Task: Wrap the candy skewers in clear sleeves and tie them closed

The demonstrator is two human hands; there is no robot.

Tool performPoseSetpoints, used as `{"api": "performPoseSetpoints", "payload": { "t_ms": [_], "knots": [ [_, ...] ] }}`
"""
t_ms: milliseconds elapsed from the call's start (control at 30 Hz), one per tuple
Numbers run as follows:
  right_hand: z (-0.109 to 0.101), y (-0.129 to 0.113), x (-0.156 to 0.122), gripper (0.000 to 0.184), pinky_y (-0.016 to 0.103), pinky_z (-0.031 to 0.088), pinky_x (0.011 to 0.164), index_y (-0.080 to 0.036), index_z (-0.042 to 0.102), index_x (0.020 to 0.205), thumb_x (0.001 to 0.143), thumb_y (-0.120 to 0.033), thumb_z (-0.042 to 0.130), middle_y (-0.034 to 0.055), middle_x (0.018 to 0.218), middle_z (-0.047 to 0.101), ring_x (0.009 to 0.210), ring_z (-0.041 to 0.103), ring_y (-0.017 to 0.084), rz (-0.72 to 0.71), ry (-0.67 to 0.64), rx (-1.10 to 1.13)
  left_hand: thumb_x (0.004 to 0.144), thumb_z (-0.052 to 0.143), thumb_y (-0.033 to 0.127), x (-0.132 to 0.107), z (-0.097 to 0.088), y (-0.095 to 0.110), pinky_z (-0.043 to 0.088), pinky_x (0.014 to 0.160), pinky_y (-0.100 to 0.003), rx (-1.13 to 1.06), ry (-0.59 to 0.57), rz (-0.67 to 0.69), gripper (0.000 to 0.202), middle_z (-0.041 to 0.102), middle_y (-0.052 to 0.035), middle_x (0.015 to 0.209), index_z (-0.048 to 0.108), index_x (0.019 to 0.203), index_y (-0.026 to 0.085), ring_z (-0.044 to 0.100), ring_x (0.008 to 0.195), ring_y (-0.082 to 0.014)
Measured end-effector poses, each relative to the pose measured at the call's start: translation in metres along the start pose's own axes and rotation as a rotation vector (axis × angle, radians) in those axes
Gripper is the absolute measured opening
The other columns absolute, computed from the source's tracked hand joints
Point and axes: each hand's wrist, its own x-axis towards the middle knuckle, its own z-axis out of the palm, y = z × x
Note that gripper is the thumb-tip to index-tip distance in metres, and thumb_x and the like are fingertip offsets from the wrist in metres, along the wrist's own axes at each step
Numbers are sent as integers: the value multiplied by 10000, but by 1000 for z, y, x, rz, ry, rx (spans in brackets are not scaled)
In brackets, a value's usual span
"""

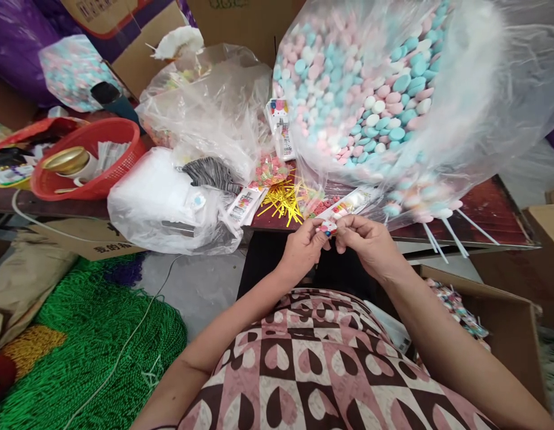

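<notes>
My left hand (pixel 302 246) and my right hand (pixel 369 240) meet at the table's front edge. Both pinch a small white printed card (pixel 327 227) with coloured dots, folded or crumpled; what lies under the fingers is hidden. Just beyond them rests a clear packet with red and white contents (pixel 348 203). Yellow twist ties (pixel 283 200) are heaped to the left of it. A stack of printed cards (pixel 246 204) lies by the ties, and another stack (pixel 282 131) stands farther back. Small gummy-like pieces (pixel 271 170) sit between the stacks.
A big clear bag of pink, blue and white candies (pixel 393 119) fills the right back. White sticks (pixel 453 236) jut over the edge. A bag of white sachets (pixel 142 197) and a red basket (pixel 124 161) stand left. Below are green bead strands (pixel 101 334) and an open carton (pixel 505 316).
</notes>
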Motion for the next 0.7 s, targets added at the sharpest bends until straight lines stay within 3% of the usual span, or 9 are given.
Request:
{"api": "performPoseSetpoints", "payload": {
  "t_ms": [133,233,333,500,700],
  "knots": [
    [8,5,-7,137,252,440,531,-211,597,823,814,-342,634,-30,607,608,509,542,113,-134,113,-146,830,575,520,1,0,-1,263,375,-182,-195,-55,-81,393,574,62,667,515,1034,189,426,372,-30],
    [11,12,-13,81,277,481,600,-218,597,907,839,-262,590,1,746,645,600,589,131,-353,245,-462,813,605,480,0,2,4,221,352,-174,-311,-60,-163,408,549,74,643,495,1080,192,414,359,-30],
    [11,19,-16,43,283,487,629,-214,604,880,843,-215,583,18,775,641,651,602,146,-511,237,-787,809,592,365,0,4,12,231,342,-160,-401,-47,-235,321,505,80,597,487,1056,189,435,379,-43],
    [9,21,-14,36,270,481,614,-207,605,888,866,-218,579,22,768,656,653,617,149,-596,252,-953,776,569,273,-2,4,16,367,376,-159,-472,-107,-249,226,548,44,658,499,968,177,538,470,-69],
    [11,19,-13,77,271,470,602,-192,627,843,856,-208,552,33,745,678,651,636,164,-614,313,-1070,803,598,354,-5,7,13,269,319,-153,-415,-66,-227,310,539,71,617,494,1049,195,484,382,-56]
  ]
}}
